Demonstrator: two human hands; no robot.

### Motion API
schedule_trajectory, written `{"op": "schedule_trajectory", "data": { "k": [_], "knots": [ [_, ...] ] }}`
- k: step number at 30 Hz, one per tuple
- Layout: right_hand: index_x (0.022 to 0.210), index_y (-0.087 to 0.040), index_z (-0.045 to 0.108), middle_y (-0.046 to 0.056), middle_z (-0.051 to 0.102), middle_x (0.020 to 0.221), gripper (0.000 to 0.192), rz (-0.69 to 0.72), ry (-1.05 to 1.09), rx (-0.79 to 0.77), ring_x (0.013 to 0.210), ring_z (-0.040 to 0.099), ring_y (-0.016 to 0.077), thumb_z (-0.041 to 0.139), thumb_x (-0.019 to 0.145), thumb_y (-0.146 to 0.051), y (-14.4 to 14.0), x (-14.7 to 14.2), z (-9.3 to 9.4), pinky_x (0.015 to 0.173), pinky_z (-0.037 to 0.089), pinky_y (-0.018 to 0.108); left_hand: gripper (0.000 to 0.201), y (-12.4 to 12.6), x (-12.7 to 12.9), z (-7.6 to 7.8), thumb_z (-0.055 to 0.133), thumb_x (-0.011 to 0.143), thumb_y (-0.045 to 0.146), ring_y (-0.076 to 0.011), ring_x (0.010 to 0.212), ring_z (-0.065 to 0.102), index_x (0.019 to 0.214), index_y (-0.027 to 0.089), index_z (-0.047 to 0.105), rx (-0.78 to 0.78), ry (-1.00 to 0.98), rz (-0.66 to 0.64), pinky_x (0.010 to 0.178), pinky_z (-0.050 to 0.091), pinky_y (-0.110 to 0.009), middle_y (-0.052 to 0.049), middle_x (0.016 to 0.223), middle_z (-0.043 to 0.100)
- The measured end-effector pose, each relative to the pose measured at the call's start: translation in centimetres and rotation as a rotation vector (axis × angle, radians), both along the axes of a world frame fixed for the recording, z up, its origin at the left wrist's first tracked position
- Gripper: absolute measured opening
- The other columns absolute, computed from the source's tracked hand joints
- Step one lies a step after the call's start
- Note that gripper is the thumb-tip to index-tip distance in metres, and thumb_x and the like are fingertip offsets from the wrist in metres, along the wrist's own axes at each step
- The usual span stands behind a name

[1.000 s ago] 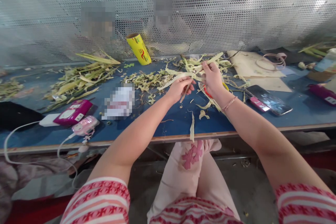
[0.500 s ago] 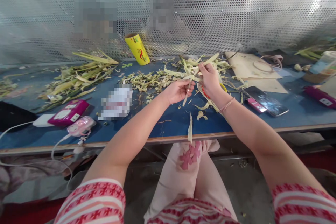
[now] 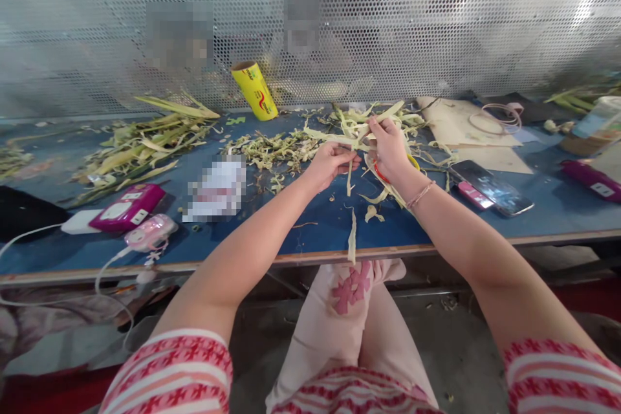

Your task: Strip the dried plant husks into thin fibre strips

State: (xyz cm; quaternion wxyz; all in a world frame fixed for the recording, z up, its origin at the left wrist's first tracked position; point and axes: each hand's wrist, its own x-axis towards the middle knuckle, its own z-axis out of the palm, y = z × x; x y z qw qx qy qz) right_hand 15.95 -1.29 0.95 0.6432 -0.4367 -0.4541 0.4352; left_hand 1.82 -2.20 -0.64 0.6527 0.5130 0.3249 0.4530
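Observation:
Pale green-yellow strips of dried leaf [image 3: 356, 140] are pinched between my two hands over the blue table. My left hand [image 3: 332, 165] has thumb and fingers closed on one strip, whose end hangs down below the fingers. Close beside it, my right hand [image 3: 388, 145] is closed on the same bunch of strips, thumb and forefinger at the upper part. Under my right hand, partly hidden, lies something with red and yellow curved edges [image 3: 381, 171]. A loose strip [image 3: 352, 236] hangs over the table's front edge.
Leaf scraps [image 3: 276, 149] and a heap of long leaves [image 3: 150, 136] lie to the left. A yellow cardboard tube [image 3: 255, 90] leans at the perforated metal screen [image 3: 388, 26]. A phone [image 3: 492, 187], brown paper [image 3: 463, 123] and a purple pack [image 3: 127, 207] are about.
My left hand has turned and its fingers have closed more over the strip. The hanging strip end has swung slightly right. My right hand has hardly moved.

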Motion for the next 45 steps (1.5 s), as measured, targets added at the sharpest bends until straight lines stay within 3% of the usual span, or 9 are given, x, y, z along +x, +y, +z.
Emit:
{"op": "schedule_trajectory", "data": {
  "k": [3, 9, 16, 20, 24, 29, 36, 45],
  "knots": [
    [0.082, -0.024, 0.047, -0.006, 0.042, 0.066, 0.032, 0.042, 0.009, -0.001, 0.044, 0.023, 0.0039, 0.066, 0.087, -0.049, -0.2, 0.0, 0.0, 0.037, 0.013, 0.021, 0.015, -0.3, 0.1, 0.2, 0.068, 0.079, 0.014, -0.011, 0.061, 0.065, 0.088, 0.016, 0.056, 0.01, -0.038, 0.021, 0.069, 0.053, -0.027, 0.001, 0.069, 0.068],
    [0.084, -0.022, 0.055, -0.005, 0.043, 0.065, 0.031, 0.061, -0.005, -0.014, 0.044, 0.027, 0.0039, 0.067, 0.085, -0.051, -0.8, -0.3, 0.1, 0.037, 0.014, 0.022, 0.022, -0.6, 0.6, 0.4, 0.061, 0.092, 0.038, -0.0097, 0.056, 0.06, 0.085, 0.019, 0.053, 0.017, -0.043, 0.085, 0.063, 0.051, -0.025, 0.002, 0.063, 0.061],
    [0.073, -0.021, 0.051, -0.004, 0.044, 0.064, 0.038, 0.146, -0.181, 0.094, 0.047, 0.032, 0.0049, 0.068, 0.085, -0.053, -0.7, -1.2, -0.6, 0.041, 0.023, 0.022, 0.022, -0.6, 0.8, 0.4, 0.058, 0.094, 0.037, -0.0072, 0.05, 0.051, 0.084, 0.019, 0.051, 0.178, 0.048, 0.205, 0.059, 0.045, -0.023, 0.004, 0.061, 0.055],
    [0.066, -0.022, 0.044, -0.004, 0.039, 0.061, 0.042, 0.07, -0.257, 0.193, 0.055, 0.038, 0.0085, 0.069, 0.084, -0.051, -0.3, -1.1, -1.2, 0.046, 0.03, 0.023, 0.025, -0.8, 0.6, 0.3, 0.058, 0.094, 0.041, -0.0069, 0.045, 0.043, 0.082, 0.021, 0.048, 0.291, 0.134, 0.271, 0.051, 0.035, -0.024, 0.005, 0.059, 0.052],
    [0.063, -0.022, 0.041, -0.004, 0.036, 0.06, 0.046, -0.005, -0.342, 0.224, 0.057, 0.035, 0.0092, 0.072, 0.081, -0.051, -0.1, -0.6, -1.2, 0.047, 0.027, 0.023, 0.025, -0.7, 0.3, 0.2, 0.059, 0.093, 0.041, -0.0075, 0.045, 0.04, 0.08, 0.022, 0.048, 0.37, 0.22, 0.268, 0.05, 0.028, -0.024, 0.005, 0.056, 0.049],
    [0.061, -0.022, 0.036, -0.005, 0.031, 0.059, 0.051, 0.017, -0.32, 0.227, 0.055, 0.029, 0.0081, 0.073, 0.08, -0.051, 0.0, -0.3, -1.2, 0.046, 0.023, 0.023, 0.023, -0.8, 0.2, 0.2, 0.057, 0.094, 0.034, -0.0088, 0.049, 0.044, 0.077, 0.022, 0.048, 0.447, 0.25, 0.263, 0.054, 0.031, -0.025, 0.005, 0.053, 0.049],
    [0.065, -0.023, 0.033, -0.007, 0.031, 0.055, 0.048, 0.028, -0.236, 0.177, 0.051, 0.027, 0.0069, 0.07, 0.084, -0.048, 0.3, -0.3, -1.4, 0.045, 0.019, 0.022, 0.029, -1.3, 0.5, 0.3, 0.057, 0.094, 0.032, -0.008, 0.047, 0.042, 0.069, 0.021, 0.047, 0.441, 0.312, 0.153, 0.052, 0.03, -0.025, 0.005, 0.051, 0.048],
    [0.068, -0.024, 0.03, -0.008, 0.028, 0.054, 0.048, -0.001, -0.183, 0.135, 0.046, 0.025, 0.0058, 0.069, 0.085, -0.044, 0.2, -0.5, -1.1, 0.043, 0.017, 0.022, 0.019, -0.5, 0.6, 0.1, 0.049, 0.098, 0.028, -0.0062, 0.039, 0.03, 0.081, 0.022, 0.043, 0.258, 0.138, 0.203, 0.046, 0.021, -0.024, 0.008, 0.051, 0.042]
  ]
}}
